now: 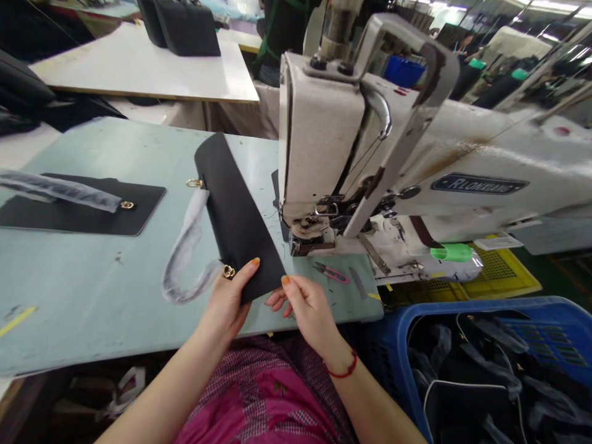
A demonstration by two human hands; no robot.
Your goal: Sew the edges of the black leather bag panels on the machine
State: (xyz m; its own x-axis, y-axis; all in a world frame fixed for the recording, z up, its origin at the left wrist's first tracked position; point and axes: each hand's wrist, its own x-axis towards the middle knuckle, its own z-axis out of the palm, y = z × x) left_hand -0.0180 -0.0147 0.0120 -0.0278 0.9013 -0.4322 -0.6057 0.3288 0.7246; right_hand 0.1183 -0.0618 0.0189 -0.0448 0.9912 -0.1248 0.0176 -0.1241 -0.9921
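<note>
Both hands hold a black leather bag panel [238, 216] over the pale green table, left of the sewing machine's head. My left hand [226, 305] grips its lower left edge, thumb on top and fingers underneath. Between finger and thumb, my right hand [308, 305] pinches the lower right corner. A plastic-wrapped handle [185, 246] curves off the panel's left side, joined by gold metal rings [228, 271] at its ends. The panel bends along its length, its far end curling up. What lies beneath it is hidden.
Left on the table [83, 296] lies another black panel [134, 213] with a wrapped handle. The sewing machine [324, 123] stands to the right, pink-handled thread snips [333, 273] below its needle area. A blue basket [398, 345] at lower right holds black pieces.
</note>
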